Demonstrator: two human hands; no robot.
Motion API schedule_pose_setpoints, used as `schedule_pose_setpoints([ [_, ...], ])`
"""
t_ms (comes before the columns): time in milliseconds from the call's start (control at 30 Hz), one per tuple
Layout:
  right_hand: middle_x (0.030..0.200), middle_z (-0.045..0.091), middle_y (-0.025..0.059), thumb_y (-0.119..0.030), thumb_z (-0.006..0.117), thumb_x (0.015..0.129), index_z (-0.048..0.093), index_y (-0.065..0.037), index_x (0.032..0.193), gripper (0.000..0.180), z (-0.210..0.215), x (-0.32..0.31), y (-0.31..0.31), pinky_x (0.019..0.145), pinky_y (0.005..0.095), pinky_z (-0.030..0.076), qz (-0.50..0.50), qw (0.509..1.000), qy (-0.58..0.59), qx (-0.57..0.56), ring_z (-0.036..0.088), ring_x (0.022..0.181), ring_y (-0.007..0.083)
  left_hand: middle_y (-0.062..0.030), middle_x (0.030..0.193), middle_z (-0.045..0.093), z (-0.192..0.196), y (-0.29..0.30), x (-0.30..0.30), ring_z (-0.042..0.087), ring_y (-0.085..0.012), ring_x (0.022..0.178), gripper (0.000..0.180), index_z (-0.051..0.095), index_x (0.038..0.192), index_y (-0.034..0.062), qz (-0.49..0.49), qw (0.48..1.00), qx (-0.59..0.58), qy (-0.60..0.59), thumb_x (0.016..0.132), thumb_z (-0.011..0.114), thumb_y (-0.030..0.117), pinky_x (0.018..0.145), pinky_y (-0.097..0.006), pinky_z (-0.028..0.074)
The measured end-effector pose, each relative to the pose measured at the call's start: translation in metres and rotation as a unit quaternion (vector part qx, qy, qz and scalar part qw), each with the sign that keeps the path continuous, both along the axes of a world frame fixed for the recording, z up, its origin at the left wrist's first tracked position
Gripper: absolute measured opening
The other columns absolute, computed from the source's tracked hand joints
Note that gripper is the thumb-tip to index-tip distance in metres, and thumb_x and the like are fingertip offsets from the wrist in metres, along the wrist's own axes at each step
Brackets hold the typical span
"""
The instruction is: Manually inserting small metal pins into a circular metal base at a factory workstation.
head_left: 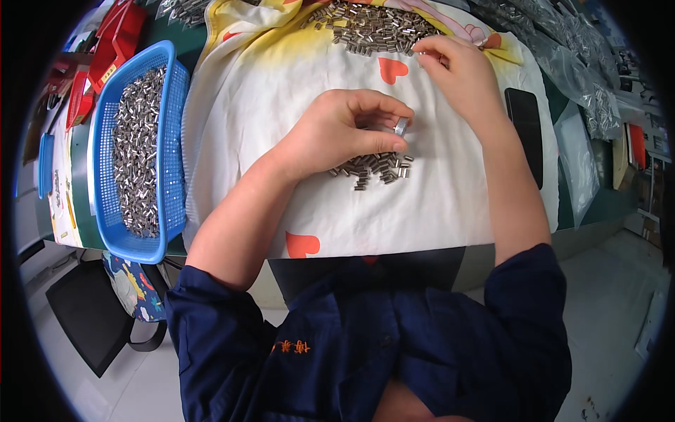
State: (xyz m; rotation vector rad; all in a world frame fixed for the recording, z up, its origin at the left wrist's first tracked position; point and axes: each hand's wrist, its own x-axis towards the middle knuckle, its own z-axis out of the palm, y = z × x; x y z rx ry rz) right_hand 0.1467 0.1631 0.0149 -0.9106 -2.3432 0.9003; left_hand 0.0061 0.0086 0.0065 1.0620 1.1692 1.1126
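Silver metal sleeves, small and cylindrical, lie in two groups on a white cloth (450, 204) with yellow patches and red hearts, spread over the bench. The left hand (344, 133) rests near the middle of the cloth, thumb and forefinger closed on one shiny sleeve (401, 126), just above a small pile (373, 169) that the hand partly covers. The right hand (460, 74) reaches to the far edge, fingertips pinched at the rim of the large heap (373, 28); whether it has a piece between them cannot be told. A blue basket (172, 77) full of the same sleeves stands at the bench's left edge. A dark phone (526, 133) lies toward the right edge. Judging by the grip, holding each sleeve lightly by its ends keeps it visible and steady.
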Motion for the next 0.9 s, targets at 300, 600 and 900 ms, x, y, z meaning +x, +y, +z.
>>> schedule_pose_setpoints([
  [300, 0.077, 0.059, 0.0091, -0.01, 0.058, 0.072, 0.065, -0.006, 0.073, 0.009, -0.008, -0.017, 0.016, 0.075, 0.0377, 0.044, 0.062, 0.954, -0.114, 0.27, 0.055, 0.082, 0.0278, -0.0039, 0.097, 0.061, -0.003, 0.004, -0.006, 0.057, -0.0075, 0.085, 0.033, 0.057, 0.107, -0.0022, -0.001, 1.0, 0.012, -0.021, 0.075, 0.065, -0.002, 0.079, -0.021, 0.048],
  [600, 0.076, 0.061, 0.0032, -0.005, 0.062, 0.074, 0.061, -0.003, 0.083, 0.009, 0.004, 0.002, -0.04, 0.066, 0.0246, 0.045, 0.034, 0.984, 0.101, -0.14, 0.057, 0.07, 0.0122, -0.0072, 0.095, 0.062, -0.007, 0.006, -0.008, 0.06, -0.0105, 0.085, 0.033, 0.053, 0.11, -0.0038, 0.091, 0.987, 0.041, -0.125, 0.078, 0.064, 0.002, 0.076, -0.023, 0.049],
  [900, 0.075, 0.061, 0.0024, -0.003, 0.064, 0.073, 0.061, -0.001, 0.079, 0.007, 0.003, 0.007, -0.046, 0.063, 0.0223, 0.046, 0.084, 0.979, 0.141, -0.118, 0.056, 0.067, 0.0101, -0.0102, 0.095, 0.062, -0.007, 0.008, -0.008, 0.061, -0.0132, 0.085, 0.036, 0.052, 0.111, -0.0055, 0.103, 0.986, 0.045, -0.123, 0.078, 0.064, 0.002, 0.077, -0.023, 0.05],
])
